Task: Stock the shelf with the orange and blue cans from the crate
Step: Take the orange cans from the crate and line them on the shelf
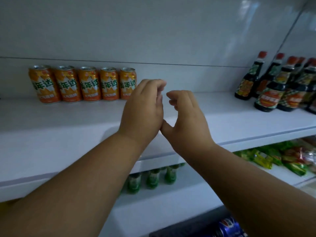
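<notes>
White shelf [222, 117] under my hands: left hand [142, 110] and right hand [186, 122] loosely curled, empty, thumbs touching, arms stretched forward.

One view only — a wide-angle camera worn on the head, facing forward and slightly down at a white shelf [222, 117] from close range. Both forearms reach in from the bottom edge. The frame bends toward its edges — a lower shelf [171, 194] shows underneath.
</notes>
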Motion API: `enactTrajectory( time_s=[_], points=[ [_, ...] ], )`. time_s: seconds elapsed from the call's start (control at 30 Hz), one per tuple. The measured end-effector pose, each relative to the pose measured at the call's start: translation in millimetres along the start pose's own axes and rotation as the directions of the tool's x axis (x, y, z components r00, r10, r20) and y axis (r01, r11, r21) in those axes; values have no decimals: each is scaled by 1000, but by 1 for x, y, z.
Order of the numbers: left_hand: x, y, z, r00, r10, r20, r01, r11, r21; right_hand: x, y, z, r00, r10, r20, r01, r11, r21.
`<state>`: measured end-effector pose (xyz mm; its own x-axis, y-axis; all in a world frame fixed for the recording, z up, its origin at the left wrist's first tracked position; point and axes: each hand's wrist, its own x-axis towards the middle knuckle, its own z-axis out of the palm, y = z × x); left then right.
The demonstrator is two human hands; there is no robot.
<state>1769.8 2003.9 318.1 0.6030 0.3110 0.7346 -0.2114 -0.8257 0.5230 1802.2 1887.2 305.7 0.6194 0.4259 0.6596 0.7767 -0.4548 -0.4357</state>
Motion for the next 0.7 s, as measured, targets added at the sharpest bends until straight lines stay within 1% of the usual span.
enactTrajectory(
  time_s=[0.1, 0.17, 0.27, 0.4, 0.5, 0.6, 0.7],
  points=[
    [-34, 47, -6, 999, 32, -18, -33, 998, -46, -37, -8, -46, 998, 8, -63, -8, 1000, -4],
    [-62, 76, -5, 999, 41, 0, -41, 995, -93, -67, -9, -72, 996, 16, -92, -16, 1000, 2],
    [-111, 111, 3, 996, 43, 79, -30, 987, -160, -121, -7, -100, 992, 92, -88, -91, 996, 21],
    [-182, 136, 24, 976, 26, 215, 20, 978, -209, -208, 6, -119, 974, 221, -50, -218, 974, 57],
    [-234, 146, 45, 942, -5, 335, 83, 973, -217, -266, 21, -125, 940, 341, -1, -340, 939, 59],
    [-276, 148, 71, 901, -44, 431, 148, 966, -212, -308, 40, -122, 902, 431, 20, -431, 901, 38],
    [-313, 140, 100, 843, -82, 532, 209, 961, -183, -346, 64, -113, 845, 531, 55, -532, 847, -6]
  ],
)
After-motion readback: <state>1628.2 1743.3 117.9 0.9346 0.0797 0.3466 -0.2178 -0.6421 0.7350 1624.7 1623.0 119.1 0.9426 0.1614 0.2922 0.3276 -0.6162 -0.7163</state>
